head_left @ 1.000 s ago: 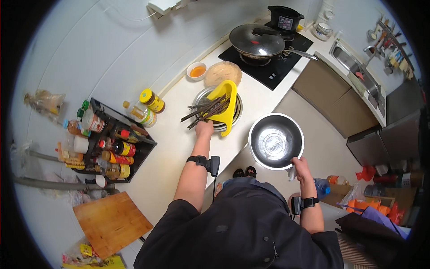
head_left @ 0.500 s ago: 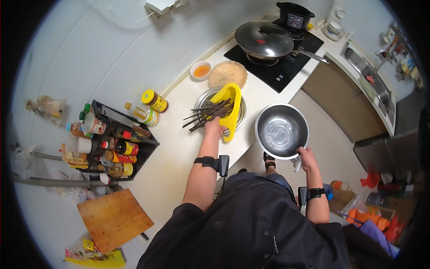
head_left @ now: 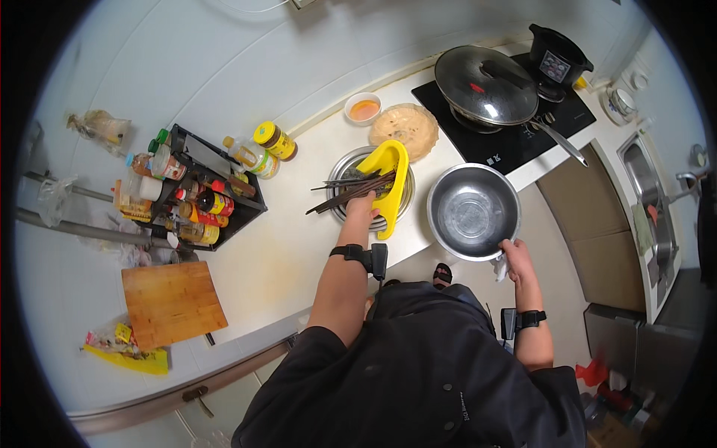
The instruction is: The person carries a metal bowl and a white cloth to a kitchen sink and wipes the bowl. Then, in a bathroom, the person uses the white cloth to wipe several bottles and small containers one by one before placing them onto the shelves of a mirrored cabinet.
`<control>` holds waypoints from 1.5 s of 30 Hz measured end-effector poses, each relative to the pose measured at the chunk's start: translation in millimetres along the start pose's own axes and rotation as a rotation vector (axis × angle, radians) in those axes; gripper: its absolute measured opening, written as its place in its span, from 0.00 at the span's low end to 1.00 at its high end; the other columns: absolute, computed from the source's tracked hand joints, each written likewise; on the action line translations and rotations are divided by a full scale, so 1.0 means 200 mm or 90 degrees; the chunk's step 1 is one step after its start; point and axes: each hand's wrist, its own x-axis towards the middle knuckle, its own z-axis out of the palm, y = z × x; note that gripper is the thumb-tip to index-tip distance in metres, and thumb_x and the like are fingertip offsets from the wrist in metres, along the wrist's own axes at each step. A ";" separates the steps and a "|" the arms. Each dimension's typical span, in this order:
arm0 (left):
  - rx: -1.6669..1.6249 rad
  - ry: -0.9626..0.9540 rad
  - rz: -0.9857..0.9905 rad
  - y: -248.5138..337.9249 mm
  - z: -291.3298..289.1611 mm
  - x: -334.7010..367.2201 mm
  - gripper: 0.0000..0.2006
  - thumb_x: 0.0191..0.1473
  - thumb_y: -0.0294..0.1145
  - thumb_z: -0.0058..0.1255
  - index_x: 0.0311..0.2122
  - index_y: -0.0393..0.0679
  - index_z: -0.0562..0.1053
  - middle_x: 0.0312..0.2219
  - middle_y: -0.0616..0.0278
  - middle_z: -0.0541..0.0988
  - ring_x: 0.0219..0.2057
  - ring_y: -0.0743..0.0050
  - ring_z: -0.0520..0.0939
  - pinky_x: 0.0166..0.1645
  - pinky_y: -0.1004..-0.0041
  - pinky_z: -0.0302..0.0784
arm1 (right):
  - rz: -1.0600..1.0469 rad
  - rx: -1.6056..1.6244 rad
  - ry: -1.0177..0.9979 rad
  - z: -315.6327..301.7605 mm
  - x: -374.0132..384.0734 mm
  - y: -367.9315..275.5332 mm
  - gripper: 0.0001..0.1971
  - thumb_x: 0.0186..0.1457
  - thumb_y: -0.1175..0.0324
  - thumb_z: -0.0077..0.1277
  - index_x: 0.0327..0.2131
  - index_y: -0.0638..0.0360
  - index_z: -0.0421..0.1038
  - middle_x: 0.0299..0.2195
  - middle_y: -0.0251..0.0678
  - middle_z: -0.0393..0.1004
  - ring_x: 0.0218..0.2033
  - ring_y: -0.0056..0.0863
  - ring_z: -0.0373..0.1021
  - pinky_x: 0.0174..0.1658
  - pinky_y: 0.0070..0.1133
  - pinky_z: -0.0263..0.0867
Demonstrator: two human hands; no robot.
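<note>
My left hand (head_left: 363, 207) is closed round a bundle of dark chopsticks (head_left: 337, 198), fanned out to the left. They lie over a yellow plastic basket with a long handle (head_left: 390, 213); whether my fingers also grip its edge is hidden. Beneath both, a round steel bowl (head_left: 351, 160) stands on the counter. My right hand (head_left: 517, 259) grips the near right rim of an empty steel basin (head_left: 472, 213), held beyond the counter edge over the floor. A whitish cloth (head_left: 500, 267) hangs at that rim, beside my fingers.
Behind the bowl are a pale round dough-like disc (head_left: 407, 133) and a small bowl of orange liquid (head_left: 364, 110). A lidded pan (head_left: 485, 86) sits on the black hob (head_left: 500, 155). Leftward stand a bottle rack (head_left: 246, 218) and a wooden board (head_left: 172, 305); a sink (head_left: 648, 179) lies right.
My view has turned to the right, so more of the sink shows. The chopsticks lie closer together and flatter in my left hand. The basin stays in my right hand.
</note>
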 end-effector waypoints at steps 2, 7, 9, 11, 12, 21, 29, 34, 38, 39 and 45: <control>-0.059 -0.004 -0.050 0.00 0.01 -0.03 0.13 0.48 0.34 0.57 0.37 0.38 0.73 0.29 0.64 0.75 0.21 0.74 0.74 0.16 0.86 0.63 | 0.008 0.016 -0.025 -0.04 0.08 0.03 0.12 0.45 0.71 0.45 0.31 0.72 0.67 0.20 0.37 0.68 0.17 0.24 0.64 0.19 0.22 0.60; -0.190 -0.109 -0.137 0.02 -0.06 -0.04 0.09 0.46 0.30 0.59 0.33 0.45 0.72 0.27 0.68 0.74 0.22 0.82 0.72 0.14 0.91 0.55 | -0.047 0.016 -0.049 -0.07 0.19 0.01 0.13 0.45 0.71 0.45 0.32 0.74 0.67 0.22 0.38 0.69 0.19 0.24 0.65 0.21 0.22 0.62; -0.203 -0.109 -0.136 0.02 -0.08 -0.04 0.08 0.46 0.30 0.60 0.32 0.45 0.72 0.25 0.69 0.74 0.20 0.85 0.70 0.14 0.90 0.54 | -0.078 0.013 -0.042 -0.05 0.19 -0.01 0.13 0.45 0.71 0.44 0.32 0.74 0.67 0.22 0.38 0.70 0.20 0.24 0.65 0.22 0.23 0.62; -0.215 -0.113 -0.136 0.01 -0.09 -0.04 0.08 0.45 0.29 0.60 0.30 0.46 0.72 0.24 0.71 0.73 0.18 0.87 0.69 0.14 0.90 0.53 | -0.062 -0.010 -0.041 -0.03 0.18 -0.03 0.14 0.45 0.71 0.44 0.32 0.75 0.67 0.23 0.38 0.70 0.21 0.25 0.65 0.24 0.23 0.63; -0.225 -0.114 -0.123 0.00 -0.11 -0.05 0.08 0.45 0.28 0.60 0.30 0.46 0.72 0.22 0.72 0.73 0.17 0.88 0.68 0.14 0.90 0.53 | -0.063 -0.008 -0.037 -0.02 0.19 -0.02 0.14 0.45 0.71 0.44 0.32 0.75 0.67 0.23 0.38 0.70 0.21 0.25 0.65 0.24 0.23 0.63; -0.159 -0.132 0.066 0.03 -0.16 -0.09 0.14 0.43 0.25 0.59 0.37 0.45 0.70 0.21 0.68 0.71 0.14 0.86 0.65 0.12 0.86 0.50 | -0.105 -0.031 0.002 0.06 0.23 0.02 0.15 0.45 0.70 0.44 0.33 0.75 0.68 0.24 0.37 0.70 0.23 0.23 0.64 0.28 0.22 0.62; -0.015 -0.097 0.116 0.22 -0.39 -0.12 0.15 0.42 0.32 0.61 0.32 0.40 0.67 0.15 0.64 0.68 0.09 0.84 0.60 0.11 0.81 0.50 | -0.133 -0.076 0.019 0.10 0.19 -0.06 0.16 0.45 0.69 0.44 0.35 0.76 0.68 0.26 0.39 0.72 0.25 0.24 0.67 0.29 0.22 0.63; 0.027 -0.104 0.115 0.38 -0.59 -0.26 0.14 0.42 0.31 0.61 0.31 0.39 0.67 0.18 0.66 0.68 0.12 0.84 0.62 0.12 0.81 0.52 | -0.171 -0.060 -0.018 0.20 0.17 -0.17 0.18 0.45 0.67 0.45 0.35 0.76 0.67 0.27 0.42 0.72 0.25 0.25 0.67 0.30 0.23 0.64; 0.002 -0.091 0.112 0.40 -0.76 -0.32 0.14 0.43 0.32 0.60 0.31 0.40 0.67 0.18 0.69 0.67 0.13 0.86 0.62 0.12 0.83 0.52 | -0.182 -0.103 -0.032 0.43 0.18 -0.24 0.18 0.45 0.66 0.47 0.33 0.77 0.67 0.26 0.43 0.72 0.25 0.26 0.67 0.30 0.24 0.64; -0.001 -0.087 0.111 0.41 -0.81 -0.36 0.14 0.43 0.32 0.60 0.31 0.40 0.67 0.18 0.69 0.67 0.13 0.86 0.62 0.12 0.83 0.52 | -0.203 -0.147 -0.027 0.51 0.17 -0.27 0.17 0.45 0.65 0.47 0.32 0.76 0.67 0.24 0.44 0.72 0.25 0.27 0.68 0.30 0.24 0.64; -0.007 -0.101 0.142 0.39 -1.07 -0.48 0.12 0.43 0.32 0.59 0.29 0.43 0.68 0.16 0.71 0.66 0.12 0.88 0.62 0.12 0.84 0.50 | -0.263 -0.186 -0.244 1.05 0.11 -0.33 0.20 0.44 0.64 0.47 0.33 0.77 0.68 0.25 0.47 0.73 0.26 0.33 0.71 0.33 0.26 0.66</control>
